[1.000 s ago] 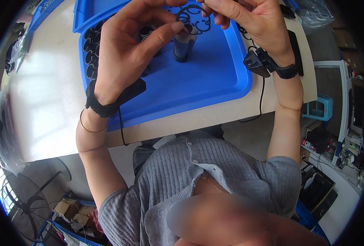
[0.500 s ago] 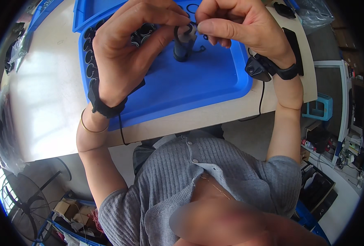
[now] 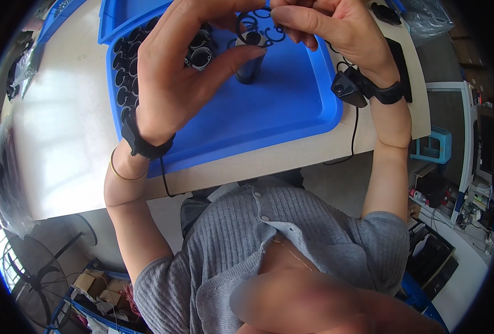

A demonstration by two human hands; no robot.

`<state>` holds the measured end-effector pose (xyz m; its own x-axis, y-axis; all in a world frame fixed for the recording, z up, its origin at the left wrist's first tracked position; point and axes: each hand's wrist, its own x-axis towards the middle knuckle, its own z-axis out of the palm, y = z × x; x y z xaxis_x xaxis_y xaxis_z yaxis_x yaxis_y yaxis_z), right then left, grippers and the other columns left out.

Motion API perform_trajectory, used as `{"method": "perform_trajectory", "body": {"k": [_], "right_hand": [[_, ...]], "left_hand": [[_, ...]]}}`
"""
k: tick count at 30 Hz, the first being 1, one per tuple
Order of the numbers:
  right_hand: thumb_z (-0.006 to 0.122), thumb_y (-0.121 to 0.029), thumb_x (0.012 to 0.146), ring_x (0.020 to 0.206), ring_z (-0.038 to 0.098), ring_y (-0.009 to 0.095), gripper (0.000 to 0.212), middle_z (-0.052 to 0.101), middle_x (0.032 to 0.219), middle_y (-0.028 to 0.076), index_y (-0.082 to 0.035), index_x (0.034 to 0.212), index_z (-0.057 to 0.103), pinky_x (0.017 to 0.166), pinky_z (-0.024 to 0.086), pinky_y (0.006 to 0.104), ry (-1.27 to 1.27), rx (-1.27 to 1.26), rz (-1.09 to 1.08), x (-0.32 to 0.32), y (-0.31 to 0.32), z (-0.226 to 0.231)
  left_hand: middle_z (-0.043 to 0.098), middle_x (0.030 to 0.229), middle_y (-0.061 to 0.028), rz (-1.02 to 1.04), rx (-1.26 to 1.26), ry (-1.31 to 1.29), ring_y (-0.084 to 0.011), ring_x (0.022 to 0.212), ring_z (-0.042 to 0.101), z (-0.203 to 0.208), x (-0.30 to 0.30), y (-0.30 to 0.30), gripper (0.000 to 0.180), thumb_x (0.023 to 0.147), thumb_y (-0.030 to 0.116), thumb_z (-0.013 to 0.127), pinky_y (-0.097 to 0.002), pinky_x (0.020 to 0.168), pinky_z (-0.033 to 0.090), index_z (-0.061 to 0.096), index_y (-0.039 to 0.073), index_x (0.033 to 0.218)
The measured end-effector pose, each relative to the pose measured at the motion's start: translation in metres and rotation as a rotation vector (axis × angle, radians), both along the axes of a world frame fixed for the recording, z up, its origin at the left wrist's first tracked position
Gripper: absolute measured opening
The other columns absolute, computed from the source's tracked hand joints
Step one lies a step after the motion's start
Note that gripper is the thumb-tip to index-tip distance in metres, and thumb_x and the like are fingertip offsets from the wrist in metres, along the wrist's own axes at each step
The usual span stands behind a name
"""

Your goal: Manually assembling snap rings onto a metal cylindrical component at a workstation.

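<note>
Black ring [image 3: 238, 29] — left hand [image 3: 172, 78] half-curled beside it, right hand [image 3: 355, 36] pinched (can't tell what's held).

From my distant seat, I believe this is a small workshop: a pale worktable [image 3: 63, 145] carries a blue tray [image 3: 283, 125] with many similar black ring parts [image 3: 126, 64], a fan [image 3: 35, 280] stands at near left, and a cluttered white bench [image 3: 472, 242] is at right.

passage: blue tray [image 3: 291, 114], near right | obstacles: upright dark cylinder [image 3: 249, 72]; black parts [image 3: 125, 64], left
</note>
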<state>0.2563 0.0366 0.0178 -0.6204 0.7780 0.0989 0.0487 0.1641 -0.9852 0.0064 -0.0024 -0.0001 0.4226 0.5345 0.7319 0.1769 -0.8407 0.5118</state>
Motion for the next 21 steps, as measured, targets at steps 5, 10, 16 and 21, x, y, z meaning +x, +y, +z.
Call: {"method": "perform_trajectory", "body": {"k": [5,10,16,21], "right_hand": [[0.071,-0.021,0.1,0.069,0.061,0.005,0.021,0.067,0.081,0.001,0.0,0.101,0.068,0.056,0.047,0.0191,-0.021,0.063,0.0,-0.0008,-0.001,0.0008],[0.071,-0.021,0.1,0.07,0.061,0.005,0.021,0.067,0.083,0.001,0.0,0.102,0.068,0.056,0.047,0.0192,-0.005,0.141,-0.064,0.002,-0.0012,0.0055],[0.072,-0.02,0.1,0.068,0.059,0.005,0.02,0.066,0.082,0.002,-0.001,0.101,0.068,0.056,0.046,0.0195,-0.014,0.138,-0.035,0.0018,0.0002,0.0059],[0.072,-0.018,0.099,0.068,0.058,0.005,0.019,0.066,0.081,0.002,0.0,0.1,0.068,0.057,0.046,0.0199,-0.014,0.149,-0.032,0.0002,-0.0001,0.0042]], "left_hand": [[0.065,0.123,-0.0149,0.037,-0.094,-0.006,-0.0194,0.102,0.066,-0.0023,0.0001,-0.0021,0.051,0.08,-0.001,0.085,-0.0306,0.086,0.054,0.06,-0.002,0.124],[0.064,0.122,-0.0118,-0.043,-0.295,-0.082,-0.019,0.111,0.063,-0.0029,0.0023,-0.0012,0.056,0.081,-0.003,0.084,-0.0328,0.096,0.052,0.056,0.0,0.13],[0.065,0.119,-0.0095,-0.138,-0.554,-0.041,-0.019,0.111,0.063,-0.005,-0.0031,0.0034,0.056,0.081,-0.002,0.08,-0.0336,0.098,0.051,0.055,0.001,0.132],[0.066,0.115,-0.0087,-0.048,-0.519,0.074,-0.0186,0.108,0.065,-0.0004,-0.0049,0.001,0.057,0.081,0.0,0.08,-0.0325,0.096,0.052,0.055,0.001,0.133]]}}
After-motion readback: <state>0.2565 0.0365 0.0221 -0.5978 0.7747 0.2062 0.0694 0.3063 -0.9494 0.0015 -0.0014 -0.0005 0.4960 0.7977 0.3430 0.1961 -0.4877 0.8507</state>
